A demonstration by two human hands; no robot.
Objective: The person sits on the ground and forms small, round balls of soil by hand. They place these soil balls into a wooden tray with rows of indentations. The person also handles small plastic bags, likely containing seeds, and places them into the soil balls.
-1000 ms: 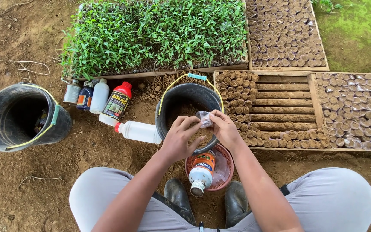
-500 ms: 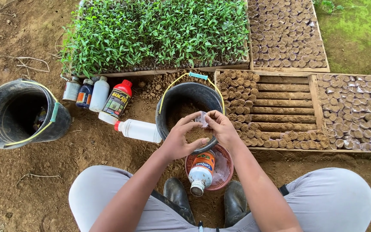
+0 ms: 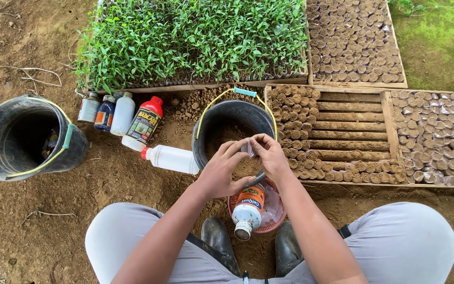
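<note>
My left hand [image 3: 222, 171] and my right hand [image 3: 270, 156] meet over a black bucket [image 3: 216, 118] that holds brown soil. Together their fingertips pinch a small clear plastic bag [image 3: 247, 148], which is mostly hidden between the fingers. Just below my hands a white bottle with an orange label [image 3: 248, 207] lies in a small red basket [image 3: 278, 219] between my black boots. My grey-trousered knees frame the bottom of the view.
A second black bucket [image 3: 6, 158] lies tilted at left. Several bottles [image 3: 123, 113] stand beside it, and a white one [image 3: 171, 159] lies flat. Behind are a green seedling tray [image 3: 190, 39] and wooden crates of soil-filled bags [image 3: 432, 137].
My hands have drawn closer together on the small bag, and it is now more hidden by my fingers. The view has shifted slightly.
</note>
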